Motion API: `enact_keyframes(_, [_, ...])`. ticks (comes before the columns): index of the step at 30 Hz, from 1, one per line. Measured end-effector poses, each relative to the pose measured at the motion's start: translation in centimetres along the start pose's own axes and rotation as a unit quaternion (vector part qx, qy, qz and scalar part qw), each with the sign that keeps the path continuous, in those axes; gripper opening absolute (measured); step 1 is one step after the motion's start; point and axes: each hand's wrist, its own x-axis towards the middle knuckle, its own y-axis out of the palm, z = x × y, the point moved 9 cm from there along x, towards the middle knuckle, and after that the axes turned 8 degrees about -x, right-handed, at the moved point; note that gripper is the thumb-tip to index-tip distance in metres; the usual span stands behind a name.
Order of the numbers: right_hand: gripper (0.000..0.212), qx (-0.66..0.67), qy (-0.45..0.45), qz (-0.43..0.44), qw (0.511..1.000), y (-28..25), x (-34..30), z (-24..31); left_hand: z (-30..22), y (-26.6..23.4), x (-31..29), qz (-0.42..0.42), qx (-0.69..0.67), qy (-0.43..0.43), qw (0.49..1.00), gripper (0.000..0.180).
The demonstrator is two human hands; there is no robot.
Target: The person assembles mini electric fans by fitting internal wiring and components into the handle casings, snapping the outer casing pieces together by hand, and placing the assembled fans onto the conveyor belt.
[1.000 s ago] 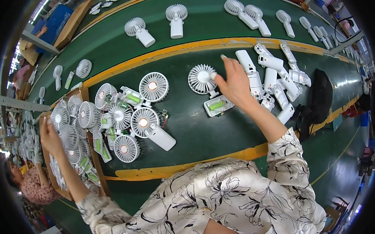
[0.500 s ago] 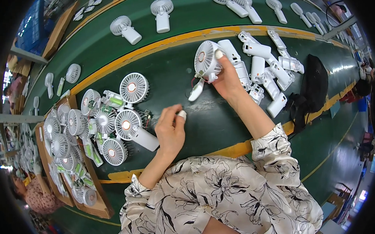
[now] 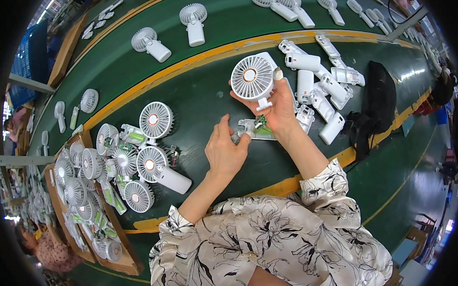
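Note:
My right hand (image 3: 279, 107) is closed around a round white fan head (image 3: 252, 76), its grille and orange-ringed centre turned up. Thin wires run from the fan head's neck to a small green circuit board (image 3: 260, 122) at a white handle shell (image 3: 246, 126). That shell lies below the fan head, partly hidden by my right hand. My left hand (image 3: 226, 148) is beside the shell's left end, with the thumb at its edge and the fingers apart. To the left sit several fan heads (image 3: 152, 164) and a white handle (image 3: 174, 180).
White handle shells (image 3: 305, 86) are heaped at right, beside a black bag (image 3: 378, 97). A cardboard tray (image 3: 127, 250) at left holds fan heads and green-and-white parts. Beyond the yellow edge strip (image 3: 196, 57), assembled fans (image 3: 195, 30) lie on a green belt (image 3: 235, 22).
My right hand has turned the fan head so its grille faces up. The hanging handle shell now shows its circuit board. My left hand has moved right, up to the shell.

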Motion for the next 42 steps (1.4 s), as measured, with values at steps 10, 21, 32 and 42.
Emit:
enact_keyframes(10, [0.06,0.057,0.028,-0.036,0.997,-2.1,-0.7,0.5,-3.7,5.4,1.6,0.038,0.103,0.075,0.991,0.068])
enact_keyframes(21, [0.065,0.167,0.071,0.079,0.98,4.8,-1.9,-2.3,2.8,2.6,-1.2,0.014,-0.583,-0.221,0.781,0.044])
enact_keyframes(32, [0.034,-0.159,0.059,0.016,0.985,1.6,-2.4,-4.0,4.4,-0.3,-4.7,0.138,-0.737,-0.276,0.601,0.044])
enact_keyframes(42, [0.033,-0.186,0.084,0.048,0.978,1.9,-2.5,-6.1,6.4,-0.4,-4.3,0.121,-0.61,-0.279,0.732,0.029])
